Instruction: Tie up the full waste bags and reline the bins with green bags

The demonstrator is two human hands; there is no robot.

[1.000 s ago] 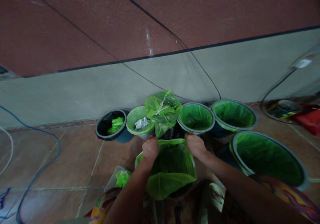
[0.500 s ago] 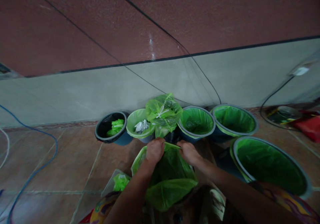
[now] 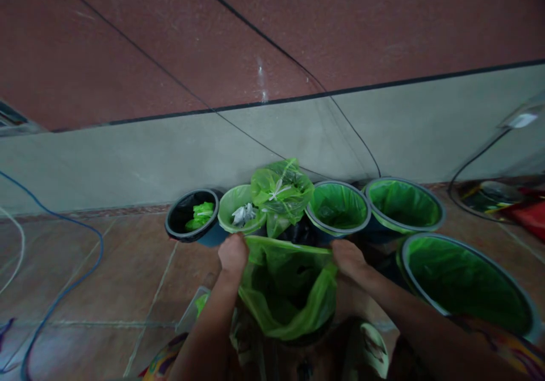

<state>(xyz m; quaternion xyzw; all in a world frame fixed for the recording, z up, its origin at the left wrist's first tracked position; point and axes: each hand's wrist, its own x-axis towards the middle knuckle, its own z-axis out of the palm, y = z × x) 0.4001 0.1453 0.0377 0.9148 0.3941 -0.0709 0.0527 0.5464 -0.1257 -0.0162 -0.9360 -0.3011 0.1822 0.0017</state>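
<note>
A translucent green bin bag [image 3: 289, 315] hangs with its mouth wide, low in the middle of the head view. My left hand [image 3: 234, 254] is closed on the left end of its far rim. At the right end of the same rim, my right hand [image 3: 349, 258] is closed as well. The rim runs nearly straight between my fists. Something dark shows beneath the bag's near edge, but I cannot make out whether it is a bin. Just beyond stands a pale-lined bin [image 3: 239, 202] with crumpled white stuff inside, beside a tied, bulging green bag [image 3: 283, 191].
Along the wall stand a black-lined bin [image 3: 176, 222] holding green plastic and two green-lined bins, one middle [image 3: 338, 205] and one right [image 3: 404, 202]. A larger green-lined bin [image 3: 468, 284] is nearer on the right. A blue cable [image 3: 68, 287] crosses the tiled floor.
My hands have moved apart along the bag's rim, the left going left and the right going right. The rim is now stretched wider and the near side of the mouth has spread.
</note>
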